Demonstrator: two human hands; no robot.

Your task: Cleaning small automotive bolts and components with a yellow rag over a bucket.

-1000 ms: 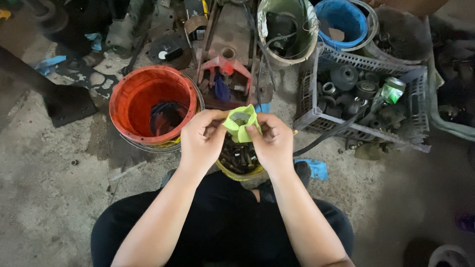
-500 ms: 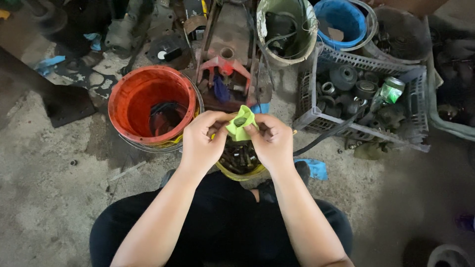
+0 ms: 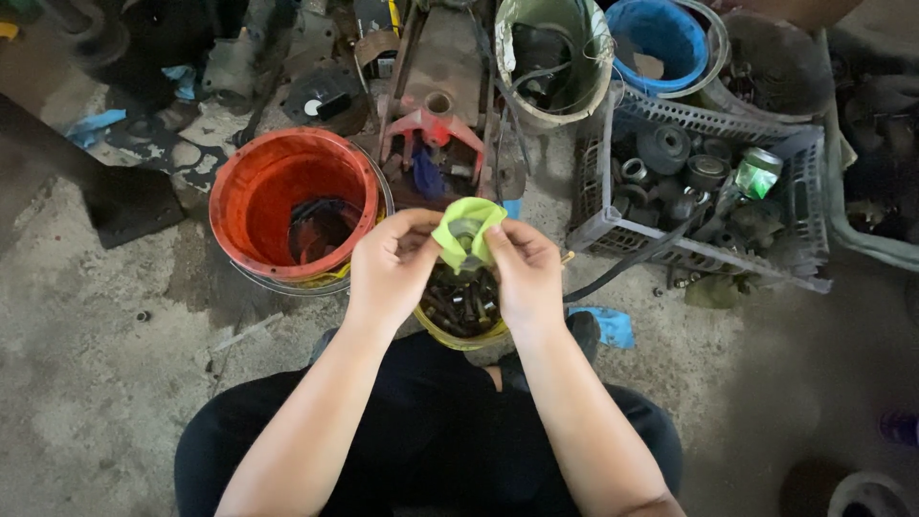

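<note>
Left hand (image 3: 391,263) and right hand (image 3: 524,273) both pinch a yellow-green cloth (image 3: 464,230) above a yellow container of bolts (image 3: 461,311).

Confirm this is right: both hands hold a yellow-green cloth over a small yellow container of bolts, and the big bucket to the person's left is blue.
Not quite. The left hand and right hand do hold the yellow-green cloth over the small yellow container of bolts, but the big bucket to the person's left is orange-red, not blue. The head view shows this.
</note>
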